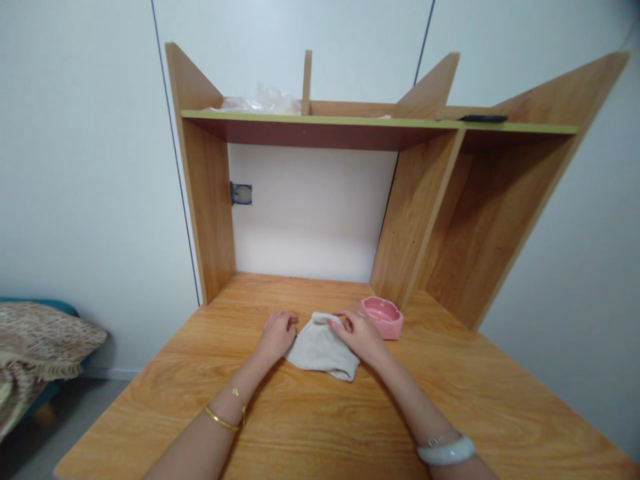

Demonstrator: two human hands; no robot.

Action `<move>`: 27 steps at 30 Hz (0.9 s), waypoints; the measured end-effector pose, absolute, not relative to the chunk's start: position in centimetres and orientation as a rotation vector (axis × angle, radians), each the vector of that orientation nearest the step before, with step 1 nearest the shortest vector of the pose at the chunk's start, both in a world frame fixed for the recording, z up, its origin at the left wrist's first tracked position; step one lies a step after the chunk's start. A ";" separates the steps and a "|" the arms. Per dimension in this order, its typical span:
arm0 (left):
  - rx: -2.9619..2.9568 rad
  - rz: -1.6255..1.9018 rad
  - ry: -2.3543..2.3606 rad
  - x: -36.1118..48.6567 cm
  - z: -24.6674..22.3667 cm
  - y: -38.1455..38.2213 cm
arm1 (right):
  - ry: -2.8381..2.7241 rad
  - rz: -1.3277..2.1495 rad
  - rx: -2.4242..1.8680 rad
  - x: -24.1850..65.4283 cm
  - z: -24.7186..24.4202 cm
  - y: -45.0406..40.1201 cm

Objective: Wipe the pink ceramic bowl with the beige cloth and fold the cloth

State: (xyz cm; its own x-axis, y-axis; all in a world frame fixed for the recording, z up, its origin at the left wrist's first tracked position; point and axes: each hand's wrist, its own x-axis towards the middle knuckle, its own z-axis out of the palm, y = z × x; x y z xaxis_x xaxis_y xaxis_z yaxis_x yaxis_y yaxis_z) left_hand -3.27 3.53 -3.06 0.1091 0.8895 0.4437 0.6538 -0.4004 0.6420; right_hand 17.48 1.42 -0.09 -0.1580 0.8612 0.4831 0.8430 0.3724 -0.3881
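A light grey cloth [323, 348] lies crumpled on the wooden desk [310, 427], its upper edge folded over. My left hand [278, 333] rests at the cloth's left side, fingers curled toward it; whether they pinch its edge is too small to tell. At the upper right of the cloth, my right hand [361, 335] has thumb and fingers closed on its edge. Just behind my right hand stands a pink ashtray-like dish [384, 316].
A wooden shelf unit [320, 123] rises from the desk's back, carrying a clear plastic bag [265, 101] and a flat black object [483, 119]. At far left, a patterned blanket [45, 337] covers a teal seat. The wall has a socket opening [243, 194].
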 end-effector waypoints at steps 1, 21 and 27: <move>2.094 1.174 1.520 -3.3 -3.1 3.5 | -2.015 0.048 -1.451 17.4 -0.2 1.4; 1.902 1.001 1.423 -3.5 -4.1 4.7 | -2.361 0.096 -1.414 15.7 1.1 -0.7; 1.899 0.983 1.476 -3.7 -3.3 4.4 | -2.139 0.185 -1.362 16.6 1.5 0.1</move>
State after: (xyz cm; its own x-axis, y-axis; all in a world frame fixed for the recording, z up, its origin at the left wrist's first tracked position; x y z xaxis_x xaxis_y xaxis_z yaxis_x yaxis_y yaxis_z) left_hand -3.75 4.37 -3.33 0.1355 0.9663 0.2191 0.5748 -0.2568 0.7770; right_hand 16.65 0.06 1.49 -0.3018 0.8638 0.4035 0.7815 0.4666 -0.4142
